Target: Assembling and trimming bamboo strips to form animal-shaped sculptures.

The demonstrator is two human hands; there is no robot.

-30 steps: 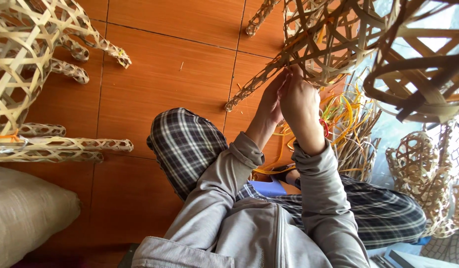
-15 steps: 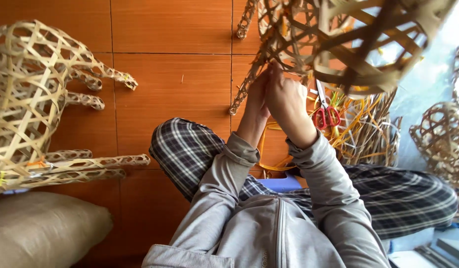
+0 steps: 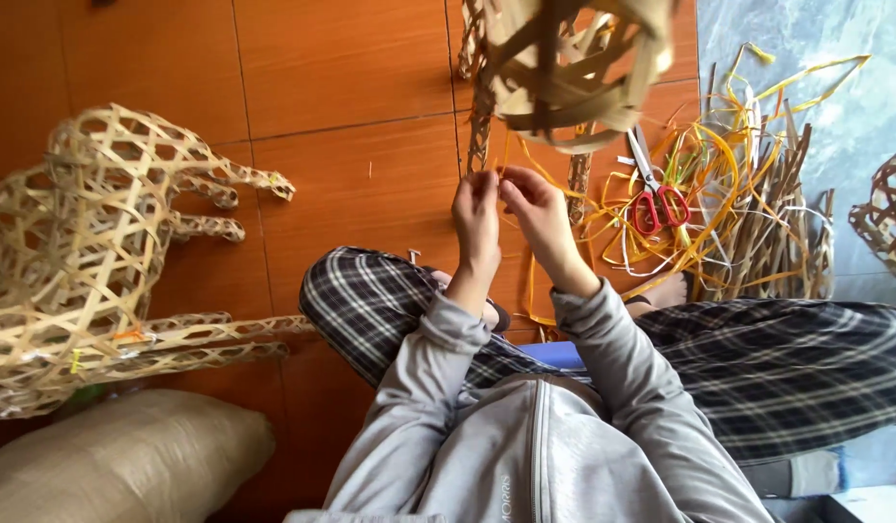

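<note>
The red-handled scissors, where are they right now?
The red-handled scissors lie on the floor among the yellow strips, right of the right hand and below the hanging woven piece.

— What lies off to the left?
— A woven bamboo animal figure [image 3: 90, 252] on its side on the orange tiled floor [image 3: 341, 87], with a tan sack [image 3: 119, 460] just below it.
— And to the right?
— Red-handled scissors [image 3: 654, 189] resting on a tangle of yellow strips [image 3: 728, 165], beside a bundle of bamboo slats [image 3: 772, 232]. Another woven piece [image 3: 883, 218] shows at the edge.
</note>
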